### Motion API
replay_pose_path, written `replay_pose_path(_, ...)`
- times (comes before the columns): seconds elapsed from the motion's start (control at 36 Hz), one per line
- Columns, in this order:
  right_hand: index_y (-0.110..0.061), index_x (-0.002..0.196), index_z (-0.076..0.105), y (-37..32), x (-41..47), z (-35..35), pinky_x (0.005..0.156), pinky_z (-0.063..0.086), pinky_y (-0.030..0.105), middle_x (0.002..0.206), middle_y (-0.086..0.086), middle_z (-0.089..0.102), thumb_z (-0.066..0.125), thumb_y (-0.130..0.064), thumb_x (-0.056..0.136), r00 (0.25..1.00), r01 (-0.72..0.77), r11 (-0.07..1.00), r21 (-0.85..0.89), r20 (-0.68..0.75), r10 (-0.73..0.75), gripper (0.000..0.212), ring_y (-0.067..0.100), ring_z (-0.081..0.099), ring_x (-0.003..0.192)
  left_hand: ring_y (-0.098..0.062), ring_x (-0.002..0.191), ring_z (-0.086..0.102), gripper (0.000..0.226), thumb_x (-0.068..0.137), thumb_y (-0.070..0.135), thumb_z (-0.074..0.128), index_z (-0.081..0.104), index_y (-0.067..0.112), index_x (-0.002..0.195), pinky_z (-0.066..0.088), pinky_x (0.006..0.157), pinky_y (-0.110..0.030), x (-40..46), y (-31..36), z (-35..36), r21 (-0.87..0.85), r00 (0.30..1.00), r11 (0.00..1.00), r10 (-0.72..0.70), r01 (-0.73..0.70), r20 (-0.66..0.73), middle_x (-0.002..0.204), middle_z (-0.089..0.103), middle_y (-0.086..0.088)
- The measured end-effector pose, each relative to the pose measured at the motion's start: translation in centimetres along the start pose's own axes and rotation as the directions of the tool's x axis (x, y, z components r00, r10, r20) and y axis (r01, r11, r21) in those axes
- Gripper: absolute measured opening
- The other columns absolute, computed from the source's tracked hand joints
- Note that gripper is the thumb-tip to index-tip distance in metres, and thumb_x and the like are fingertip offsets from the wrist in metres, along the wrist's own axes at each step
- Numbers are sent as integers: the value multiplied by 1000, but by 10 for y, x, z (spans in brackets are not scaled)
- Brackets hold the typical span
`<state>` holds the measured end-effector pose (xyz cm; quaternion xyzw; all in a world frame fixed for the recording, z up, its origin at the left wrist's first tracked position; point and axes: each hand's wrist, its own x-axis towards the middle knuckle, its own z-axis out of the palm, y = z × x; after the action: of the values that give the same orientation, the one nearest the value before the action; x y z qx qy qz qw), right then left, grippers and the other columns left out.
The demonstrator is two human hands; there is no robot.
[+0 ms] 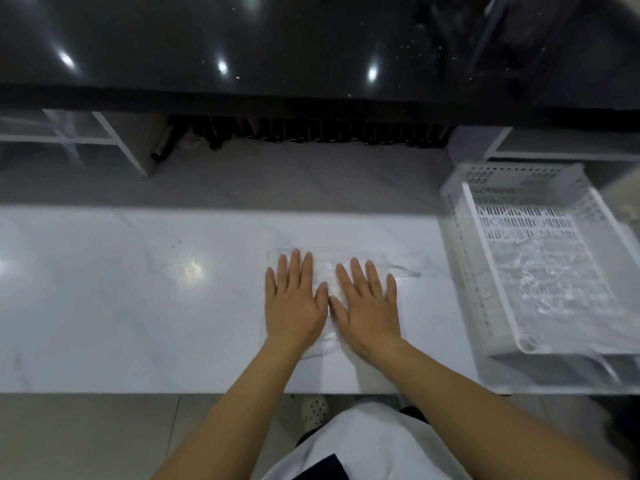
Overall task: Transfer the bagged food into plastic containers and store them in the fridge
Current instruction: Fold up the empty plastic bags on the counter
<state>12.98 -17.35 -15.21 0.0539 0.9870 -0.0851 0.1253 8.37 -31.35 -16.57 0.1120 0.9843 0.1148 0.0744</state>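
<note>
Hands (330, 303) flat on clear, crinkled plastic bag (329, 268)

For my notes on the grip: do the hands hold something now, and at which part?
Nothing is gripped. Left hand and right hand lie flat, fingers spread, pressing the clear plastic bag onto the counter.

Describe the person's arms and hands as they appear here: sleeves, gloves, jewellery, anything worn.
Both forearms are bare as far up as the picture shows; no sleeves reach them. The left hand and right hand wear no gloves, and no rings, watch or bracelets show. All fingers are uncovered.
</note>
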Motion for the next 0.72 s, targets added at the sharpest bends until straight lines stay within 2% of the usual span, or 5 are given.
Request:
replay_pose_path(0.17, -36, 155, -15, 23, 0, 3, 119, -15, 54, 164, -6, -22, 4, -70, 95, 999, -43, 999, 0, -26, 43, 72, 18, -27, 149, -21, 155, -15, 74, 99, 65, 9, -8, 26, 160, -6, 126, -45, 4, -25, -3, 27, 1000, 999, -27, 27, -11, 168, -13, -1)
replay_pose_path(0.36, -37, 155, -15, 41, 6, -4, 119, -13, 56, 165, -4, -20, 3, -72, 94, 990, -134, 991, 23, -45, 135, 73, 21, -24, 150, -22, 155, -11, 75, 99, 64, 9, -5, 23, 161, -5, 126, -44, 5, -32, -4, 19, 999, 999, -34, 35, -30, 169, -10, -3)
replay_pose_path(0.5, -36, 155, -15, 46, 5, -7, 119, -12, 57, 165, -2, -19, 3, -70, 95, 992, -123, 992, 33, -23, 124, 72, 21, -24, 150, -23, 155, -10, 76, 98, 66, 6, -5, 24, 161, -6, 126, -44, 3, -34, -5, 15, 999, 999, -28, 28, -27, 169, -9, -3)
replay_pose_path(0.61, -38, 156, -11, 46, -1, -23, 119, -12, 57, 165, -2, -19, 14, -70, 96, 994, -107, 992, 66, 19, 106, 72, 22, -24, 150, -23, 155, -11, 77, 96, 70, 4, -4, 29, 160, -8, 125, -44, 1, -36, -12, -27, 1000, 999, -27, 27, 2, 169, -9, -1)
replay_pose_path(0.72, -44, 155, -6, 55, -35, -66, 120, -12, 50, 166, -9, -13, 31, -67, 94, 992, -45, 980, 196, -108, 67, 75, 14, -21, 150, -28, 156, -1, 73, 96, 66, 19, 14, 31, 160, -6, 124, -48, 7, -20, -34, -190, 999, 981, -41, 38, -16, 169, 6, -2)
